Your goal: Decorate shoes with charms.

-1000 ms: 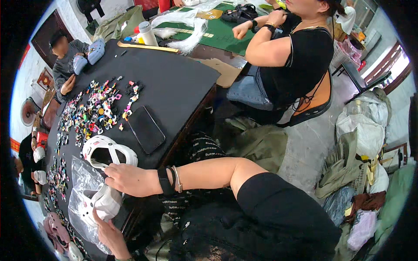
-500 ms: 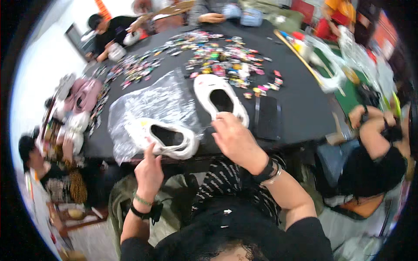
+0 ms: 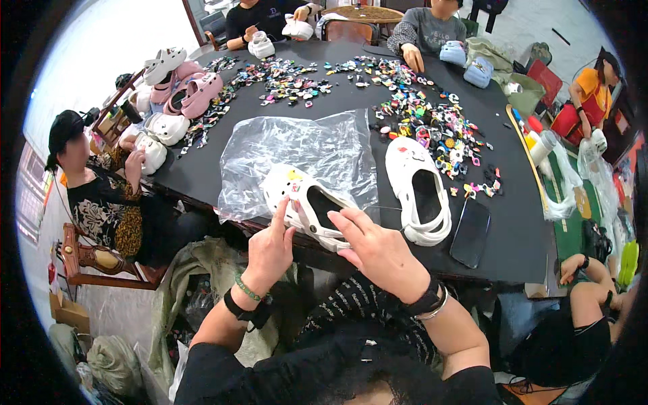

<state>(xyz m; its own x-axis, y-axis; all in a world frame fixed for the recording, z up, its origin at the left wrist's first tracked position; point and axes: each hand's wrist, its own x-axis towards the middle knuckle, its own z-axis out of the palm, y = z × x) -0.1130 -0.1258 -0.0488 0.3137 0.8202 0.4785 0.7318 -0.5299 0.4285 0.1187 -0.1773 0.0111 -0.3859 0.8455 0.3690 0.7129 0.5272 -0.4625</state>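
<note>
A white clog with small charms on its toe lies at an angle near the table's front edge, partly on a clear plastic bag. My left hand touches the clog's near side with its index finger stretched out; the other fingers are partly hidden. At the heel end, my right hand grips the clog, fingers over the opening's rim and thumb lower down. A second white clog, also with charms on its toe, sits to the right, apart from my hands.
Colourful shoe charms are heaped across the black table. A dark phone lies right of the second clog. Pink clogs stand at the left edge, beside a seated person. Other people sit at the far side.
My right hand has left the right-hand clog and come over to the heel of the left-hand one. My left hand stays at that clog. The whole view has shifted.
</note>
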